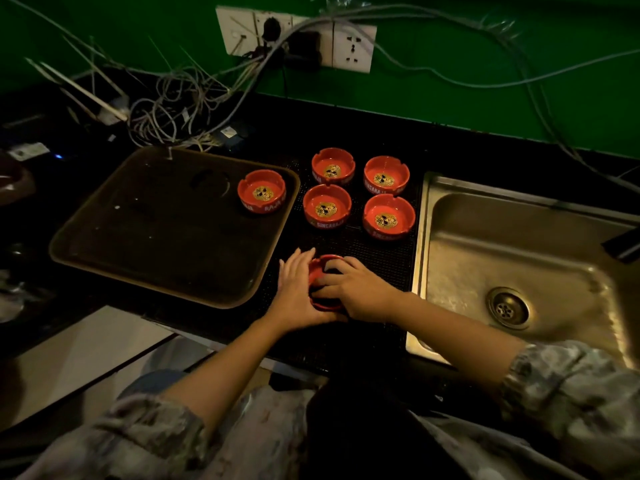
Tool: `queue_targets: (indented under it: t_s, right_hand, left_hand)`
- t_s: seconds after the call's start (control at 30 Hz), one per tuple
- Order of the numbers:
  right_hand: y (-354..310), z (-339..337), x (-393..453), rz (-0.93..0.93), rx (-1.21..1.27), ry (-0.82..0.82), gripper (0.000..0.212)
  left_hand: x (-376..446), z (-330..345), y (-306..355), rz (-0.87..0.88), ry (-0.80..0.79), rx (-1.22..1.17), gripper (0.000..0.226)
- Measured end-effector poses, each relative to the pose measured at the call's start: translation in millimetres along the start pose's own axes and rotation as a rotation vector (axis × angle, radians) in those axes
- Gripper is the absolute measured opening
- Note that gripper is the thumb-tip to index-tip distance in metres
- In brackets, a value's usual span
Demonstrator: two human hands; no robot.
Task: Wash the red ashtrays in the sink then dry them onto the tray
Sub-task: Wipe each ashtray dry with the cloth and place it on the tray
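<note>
A red ashtray [317, 271] sits tilted between my two hands above the black mat [377, 261], near the counter's front edge. My left hand [296, 292] cups its left side. My right hand [360, 292] lies over its top with fingers curled into the bowl, hiding most of it; something dark shows under those fingers. One red ashtray [261, 191] stands at the far right corner of the brown tray [156, 237]. Several more red ashtrays, among them one at the back [333, 167] and one nearer the sink [388, 216], stand upright on the mat.
A steel sink [519, 244] with its drain [507, 308] lies right of the mat. A dark tap end [621, 245] juts in at the right edge. Tangled cables [173, 109] and wall sockets [353, 46] sit behind the tray against the green wall.
</note>
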State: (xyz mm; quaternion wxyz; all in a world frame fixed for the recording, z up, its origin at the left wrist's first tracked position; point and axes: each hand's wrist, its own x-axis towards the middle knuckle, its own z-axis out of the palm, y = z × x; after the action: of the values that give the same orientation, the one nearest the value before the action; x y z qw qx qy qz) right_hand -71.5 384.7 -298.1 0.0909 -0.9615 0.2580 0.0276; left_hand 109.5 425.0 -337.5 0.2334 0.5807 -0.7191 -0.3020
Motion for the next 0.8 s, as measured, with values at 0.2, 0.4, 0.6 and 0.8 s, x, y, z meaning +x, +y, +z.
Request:
queue_targets:
  t_s: [0.2, 0.4, 0.6, 0.8]
  right_hand:
    - [16.8, -14.6, -5.2, -0.008, -0.058, 0.004, 0.039]
    - [-9.7, 4.8, 18.9, 0.155, 0.033, 0.181, 0.034]
    - [-2.3, -6.6, 7.7, -0.025, 0.095, -0.012, 0.032]
    - [1.2, -13.1, 18.5, 0.03, -0.1, 0.009, 0.031]
  left_hand:
    - [-7.6, 18.4, 12.4, -0.117, 0.19, -0.146, 0.116]
    - [5.5, -17.1, -7.9, -0.013, -0.084, -0.133, 0.113]
    - [7.1, -26.4, -11.5, -0.027, -0.191, -0.14, 0.114]
    - [3.4, -29.2, -4.1, -0.068, -0.21, -0.195, 0.111]
